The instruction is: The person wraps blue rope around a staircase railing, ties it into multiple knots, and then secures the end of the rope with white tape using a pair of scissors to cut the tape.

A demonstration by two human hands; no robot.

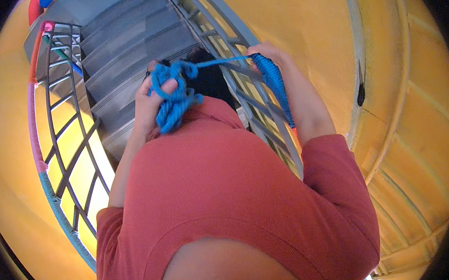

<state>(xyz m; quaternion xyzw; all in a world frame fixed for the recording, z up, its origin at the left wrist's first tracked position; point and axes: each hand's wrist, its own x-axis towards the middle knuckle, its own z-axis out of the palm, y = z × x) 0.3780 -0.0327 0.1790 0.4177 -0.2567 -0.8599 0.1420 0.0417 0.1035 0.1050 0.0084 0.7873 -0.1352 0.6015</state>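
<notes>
left hand [146, 105] holds yarn bundle [174, 109] left of handrail [272, 77], likely tensioning strand [224, 61]; right hand [269, 52] at handrail, cannot tell grip.

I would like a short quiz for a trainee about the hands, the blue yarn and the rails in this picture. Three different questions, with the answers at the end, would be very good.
1. Which hand holds the yarn bundle?
A) right
B) left
C) neither

2. True or false: the strand running from the bundle toward the right hand hangs in a deep loop.

3. Fill in: the lowest visible wrapping on the left rail is coloured ____.

Key
1. B, the left hand.
2. False; the strand runs nearly straight across.
3. Teal.
</notes>
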